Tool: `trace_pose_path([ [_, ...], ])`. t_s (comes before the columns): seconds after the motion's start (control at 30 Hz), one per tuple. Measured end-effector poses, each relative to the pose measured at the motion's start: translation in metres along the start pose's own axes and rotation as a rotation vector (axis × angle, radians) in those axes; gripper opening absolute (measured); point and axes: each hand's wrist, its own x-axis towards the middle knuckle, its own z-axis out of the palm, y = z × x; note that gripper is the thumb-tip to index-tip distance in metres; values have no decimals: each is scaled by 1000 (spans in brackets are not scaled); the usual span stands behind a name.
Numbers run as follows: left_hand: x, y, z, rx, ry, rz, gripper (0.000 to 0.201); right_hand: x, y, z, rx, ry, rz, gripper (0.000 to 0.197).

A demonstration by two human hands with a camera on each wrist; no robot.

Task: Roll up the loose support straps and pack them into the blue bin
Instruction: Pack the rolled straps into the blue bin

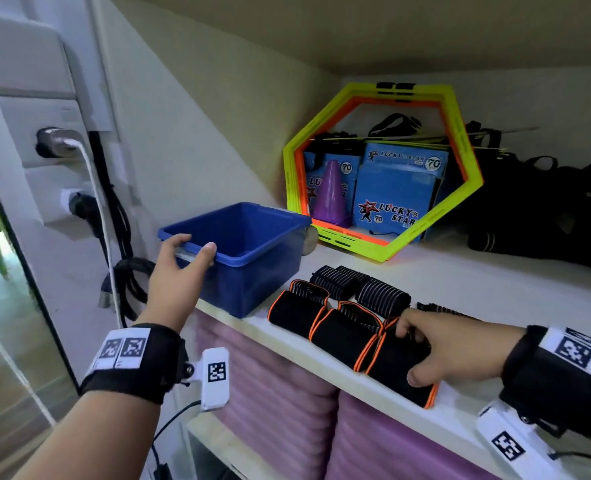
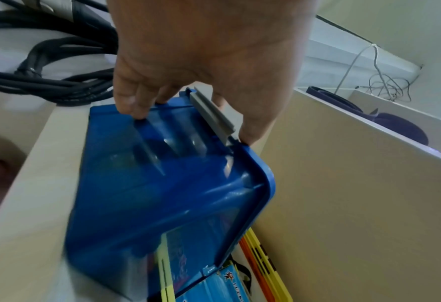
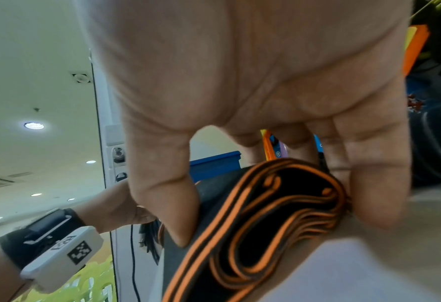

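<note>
An empty blue bin (image 1: 252, 251) stands on the white shelf (image 1: 460, 289) at its left end. My left hand (image 1: 186, 254) grips the bin's near rim (image 2: 214, 122), thumb inside and fingers outside. Several rolled straps lie in rows to the bin's right: black rolls with orange edging (image 1: 342, 336) at the front, grey-striped rolls (image 1: 380, 296) behind. My right hand (image 1: 425, 348) grips the rightmost orange-edged roll (image 3: 279, 214), thumb on its near side, fingers on its far side. The roll rests on the shelf near the front edge.
A yellow and orange hexagon frame (image 1: 384, 174) leans at the back with blue packets and a purple cone (image 1: 330, 195) inside it. Black bags (image 1: 536, 209) fill the back right. Black cables (image 1: 127, 271) hang on the wall at the left. Purple mats (image 1: 280, 393) sit under the shelf.
</note>
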Motion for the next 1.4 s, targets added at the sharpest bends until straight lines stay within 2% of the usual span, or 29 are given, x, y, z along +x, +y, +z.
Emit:
trace_pose_path([
  [0.2, 15, -5, 2, 17, -31, 32, 39, 5, -3, 1, 111, 2, 67, 63],
  [0.4, 27, -7, -3, -33, -64, 12, 35, 5, -8, 1, 96, 18, 89, 67],
  [0.57, 36, -8, -2, -89, -151, -10, 33, 1, -9, -1, 159, 54, 104, 67],
  [0.7, 38, -12, -1, -133, -222, 10, 17, 1, -5, 0, 237, 121, 107, 70],
  [0.87, 40, -13, 2, -183, -261, 12, 12, -1, -2, -6, 245, 149, 124, 70],
  [1.1, 37, -12, 3, -214, -274, 12, 13, -17, -9, -48, 355, 181, 174, 68],
  [1.23, 37, -10, 3, -204, -247, -4, 34, -17, -27, -87, 454, 258, 139, 63],
  [1.4, 43, -13, 3, -197, -221, -17, 23, 16, -85, -131, 524, 403, 41, 60],
])
